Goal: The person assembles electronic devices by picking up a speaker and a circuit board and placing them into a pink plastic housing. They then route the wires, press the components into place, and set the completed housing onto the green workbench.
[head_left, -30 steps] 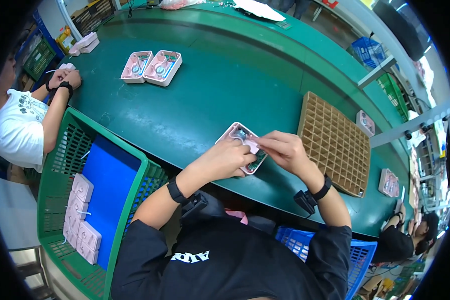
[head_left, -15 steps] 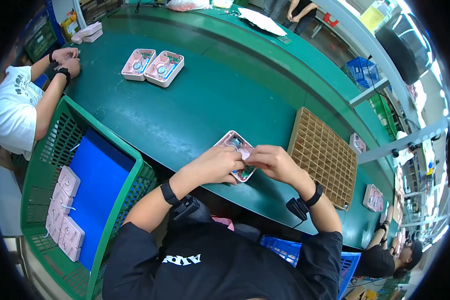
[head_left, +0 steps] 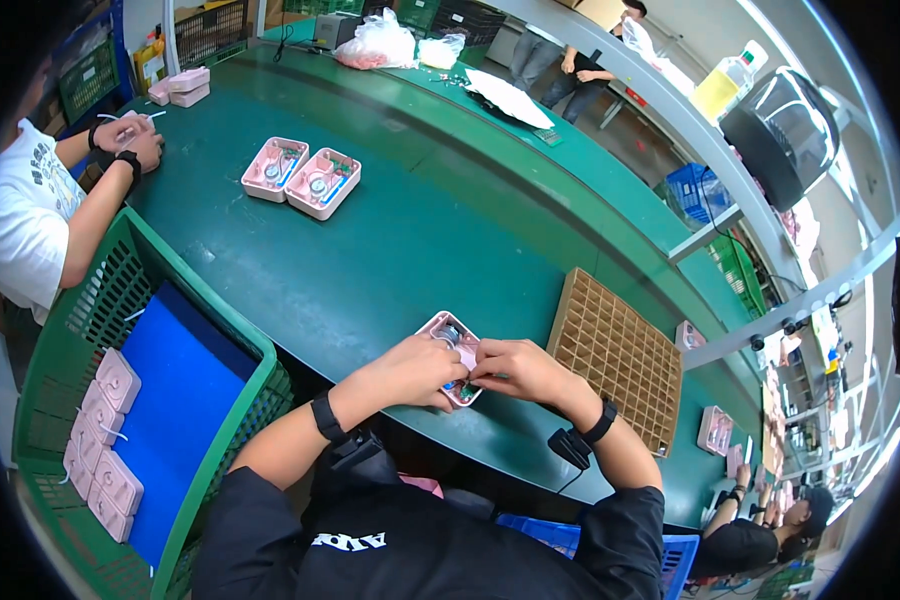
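At the near edge of the green worktable sits an open pink plastic shell point(head_left: 436, 322), with a round metal-looking part at its far end and a bit of green circuit board at its near end. My left hand point(head_left: 417, 370) grips the shell's left side, its fingers curled over the rim and the thumb low by the near corner. From the right, my right hand point(head_left: 517, 371) reaches in with thumb and forefinger pinched together just above the board. Whatever lies between those fingertips is too small or hidden to make out.
A brown cardboard divider grid point(head_left: 618, 360) lies to the right. Two open pink shells point(head_left: 322, 184) with parts inside stand farther off. At left, a green crate point(head_left: 260, 375) holds several pink pieces on a blue sheet. Co-workers' hands point(head_left: 135, 140) are at the far left.
The whole view has shifted, so the table sits lower in the picture. My right fingertips are now nearer the shell's near end, while my left hand stays at its left side.
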Tool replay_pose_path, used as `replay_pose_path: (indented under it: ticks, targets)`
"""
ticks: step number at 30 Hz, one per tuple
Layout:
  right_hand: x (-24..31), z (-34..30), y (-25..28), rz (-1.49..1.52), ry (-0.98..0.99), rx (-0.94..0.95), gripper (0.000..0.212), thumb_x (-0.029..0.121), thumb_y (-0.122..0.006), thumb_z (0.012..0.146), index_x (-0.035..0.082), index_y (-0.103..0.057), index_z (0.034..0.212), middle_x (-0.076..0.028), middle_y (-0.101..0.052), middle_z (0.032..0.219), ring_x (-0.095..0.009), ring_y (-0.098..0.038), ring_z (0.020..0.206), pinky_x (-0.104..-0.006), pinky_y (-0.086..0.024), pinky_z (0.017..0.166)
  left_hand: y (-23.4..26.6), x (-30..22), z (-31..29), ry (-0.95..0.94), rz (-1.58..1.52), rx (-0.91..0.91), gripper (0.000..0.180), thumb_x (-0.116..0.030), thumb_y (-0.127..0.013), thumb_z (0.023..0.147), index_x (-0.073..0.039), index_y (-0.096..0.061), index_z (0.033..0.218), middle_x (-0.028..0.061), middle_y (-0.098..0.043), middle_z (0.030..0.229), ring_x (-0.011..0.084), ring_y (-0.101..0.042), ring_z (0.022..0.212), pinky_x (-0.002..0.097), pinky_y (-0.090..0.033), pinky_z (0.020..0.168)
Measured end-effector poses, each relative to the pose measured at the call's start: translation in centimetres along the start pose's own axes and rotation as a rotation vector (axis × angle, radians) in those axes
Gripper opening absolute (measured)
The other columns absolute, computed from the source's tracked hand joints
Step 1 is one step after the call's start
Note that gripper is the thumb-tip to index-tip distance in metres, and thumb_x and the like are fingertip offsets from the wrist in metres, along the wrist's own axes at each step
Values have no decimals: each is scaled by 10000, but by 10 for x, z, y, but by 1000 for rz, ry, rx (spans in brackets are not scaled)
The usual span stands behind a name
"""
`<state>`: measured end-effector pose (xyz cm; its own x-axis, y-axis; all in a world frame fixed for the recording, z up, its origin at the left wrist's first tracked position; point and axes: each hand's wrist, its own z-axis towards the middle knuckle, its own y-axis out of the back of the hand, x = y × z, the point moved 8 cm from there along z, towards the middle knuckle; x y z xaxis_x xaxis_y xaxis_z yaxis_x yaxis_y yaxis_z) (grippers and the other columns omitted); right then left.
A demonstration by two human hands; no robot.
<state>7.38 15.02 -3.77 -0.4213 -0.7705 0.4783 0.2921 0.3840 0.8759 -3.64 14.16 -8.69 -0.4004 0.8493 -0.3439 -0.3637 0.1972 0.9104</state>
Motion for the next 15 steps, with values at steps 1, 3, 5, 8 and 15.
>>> replay_pose_path:
  ticks: [1,3,5,8,15]
  targets:
    - [0,3,-2,9,8,27,105,129,-788,874,63,-730,932,-99,-649,989,-327,-688,877,-438,-562,731,0,-1,-1,-10,-8,-7,518,-431,-909,711,-118,-737,1086,51,-734,987,288,-707,1016,431,-544,946]
    - [3,10,-3,-17,55,48,105,133,-784,872,60,-728,924,-98,-646,981,-323,-687,873,-439,-561,722,-1,0,-3,-14,-15,-23,514,-431,-908,711,-115,-736,1077,52,-736,986,288,-708,1016,433,-540,958]
    - [9,18,-5,-65,142,76,107,140,-778,870,55,-725,906,-96,-639,963,-314,-685,865,-443,-558,704,-1,3,-4,-4,-65,-59,482,-416,-914,710,-108,-747,1041,53,-741,977,281,-712,1014,453,-510,998]
    - [10,25,-9,-81,149,138,129,146,-787,853,50,-720,906,-98,-635,969,-311,-681,862,-436,-558,700,1,5,-10,14,-97,-140,460,-407,-919,706,-108,-745,1008,45,-733,980,269,-700,1021,455,-490,1000]
    - [16,33,-13,-183,251,194,140,179,-758,844,49,-707,835,-84,-629,959,-289,-674,851,-427,-565,690,2,7,-29,4,-163,-351,421,-397,-919,716,-141,-706,972,20,-654,1027,248,-624,1076,424,-438,932]
